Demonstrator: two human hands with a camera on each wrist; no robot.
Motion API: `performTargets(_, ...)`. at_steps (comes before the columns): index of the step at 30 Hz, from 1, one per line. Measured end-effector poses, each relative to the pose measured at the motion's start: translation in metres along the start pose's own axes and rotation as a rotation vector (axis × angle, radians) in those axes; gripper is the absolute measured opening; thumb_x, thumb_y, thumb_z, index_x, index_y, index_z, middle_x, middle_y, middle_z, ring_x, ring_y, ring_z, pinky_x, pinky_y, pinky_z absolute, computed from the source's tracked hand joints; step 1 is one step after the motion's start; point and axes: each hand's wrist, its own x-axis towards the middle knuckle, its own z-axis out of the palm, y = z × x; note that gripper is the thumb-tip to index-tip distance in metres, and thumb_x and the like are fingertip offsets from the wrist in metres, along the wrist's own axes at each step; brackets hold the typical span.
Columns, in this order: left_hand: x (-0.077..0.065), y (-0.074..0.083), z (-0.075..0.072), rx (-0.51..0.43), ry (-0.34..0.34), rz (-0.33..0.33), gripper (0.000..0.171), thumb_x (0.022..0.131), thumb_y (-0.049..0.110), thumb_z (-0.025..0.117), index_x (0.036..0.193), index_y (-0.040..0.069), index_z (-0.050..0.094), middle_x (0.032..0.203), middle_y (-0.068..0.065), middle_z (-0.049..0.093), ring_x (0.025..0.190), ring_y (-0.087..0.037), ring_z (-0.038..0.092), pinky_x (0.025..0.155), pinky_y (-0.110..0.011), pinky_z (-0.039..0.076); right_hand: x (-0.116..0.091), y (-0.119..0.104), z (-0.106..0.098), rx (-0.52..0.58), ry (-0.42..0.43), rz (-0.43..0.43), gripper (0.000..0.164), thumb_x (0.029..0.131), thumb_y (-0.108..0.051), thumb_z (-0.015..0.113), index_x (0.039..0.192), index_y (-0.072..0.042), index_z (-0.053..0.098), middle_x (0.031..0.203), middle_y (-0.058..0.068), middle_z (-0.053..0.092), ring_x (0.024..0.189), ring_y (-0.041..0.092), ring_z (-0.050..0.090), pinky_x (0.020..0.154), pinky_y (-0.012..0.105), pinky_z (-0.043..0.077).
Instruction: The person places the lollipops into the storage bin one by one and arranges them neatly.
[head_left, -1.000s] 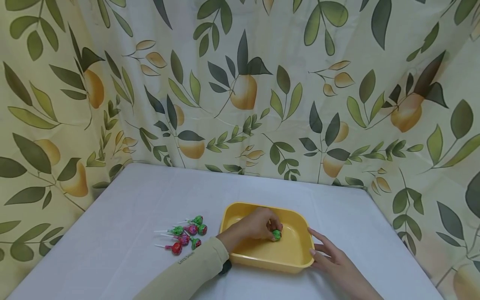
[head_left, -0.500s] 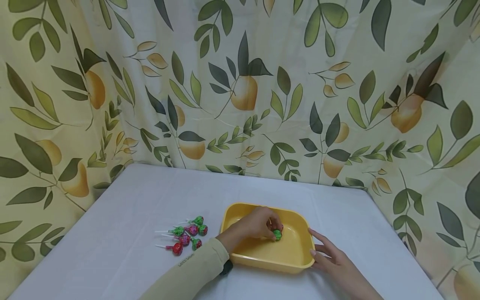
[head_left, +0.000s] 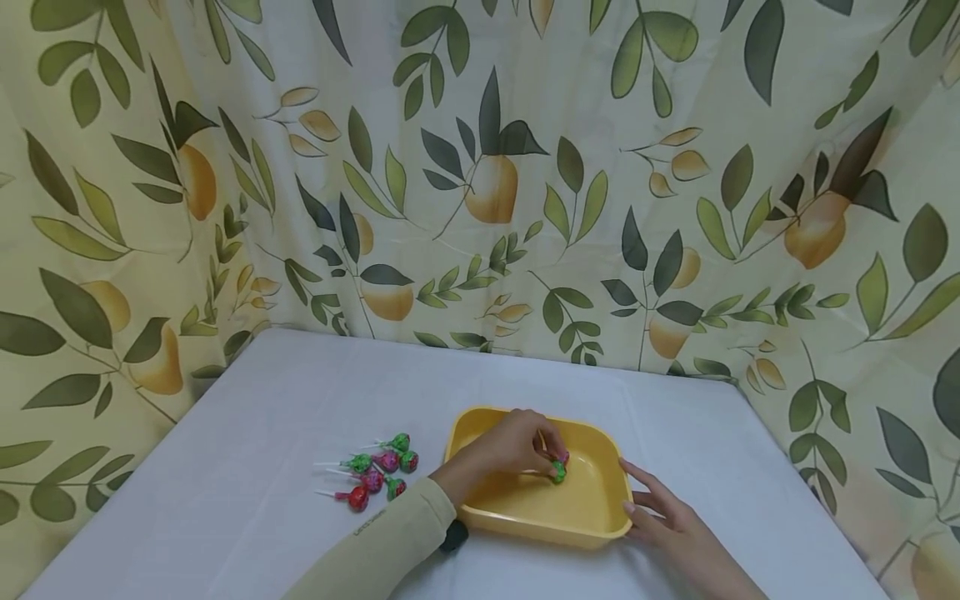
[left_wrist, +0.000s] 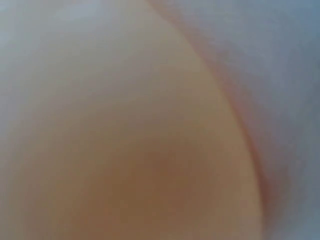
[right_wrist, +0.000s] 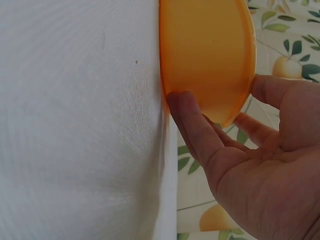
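Inside the yellow plastic tray, my left hand reaches down and pinches a green-wrapped lollipop close to the tray floor. A pinkish wrapped lollipop shows right behind it at the fingertips; whether it is held too, I cannot tell. The sticks are hidden by the hand. My right hand touches the tray's right end from outside. In the right wrist view, its fairly straight fingers rest against the outer wall and rim. The left wrist view is a blurred close-up of the yellow tray wall.
Left of the tray lies a loose cluster of several lollipops in green, pink and red wrappers, most sticks pointing left. A dark object sits under the left wrist. White cloth covers the table; a fruit-patterned curtain hangs behind.
My left hand turns slightly, and the lollipops at its fingertips shift a little, with more of the pinkish one showing. My right hand stays on the tray. The head view drifts slightly.
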Motion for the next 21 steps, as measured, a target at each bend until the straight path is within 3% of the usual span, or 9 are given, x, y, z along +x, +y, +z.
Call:
performTargets(10,-0.007,0.004,-0.007,0.029,-0.027,-0.010,0.015,0.082,0.003,0.088,0.092,0.009,0.079,0.087,0.001,0.071,0.072,-0.006,0.057,0.064,-0.018,0.050,0.001,0.001,0.002,-0.022,0.012,0.030,0.068,0.105,-0.028,0.064,0.162,-0.012,0.031,0.141,0.026,0.053,0.116,0.032,0.063,0.087,0.040,0.058)
performTargets(21,-0.029,0.005,-0.031,0.035,0.014,0.024,0.014,0.084,0.003,0.086,0.095,0.004,0.077,0.091,-0.002,0.073,0.077,-0.008,0.060,0.074,-0.020,0.051,0.004,-0.002,0.005,-0.048,0.055,0.112,0.071,0.102,-0.037,0.068,0.161,-0.016,0.035,0.141,0.023,0.055,0.115,0.030,0.064,0.088,0.042,0.058)
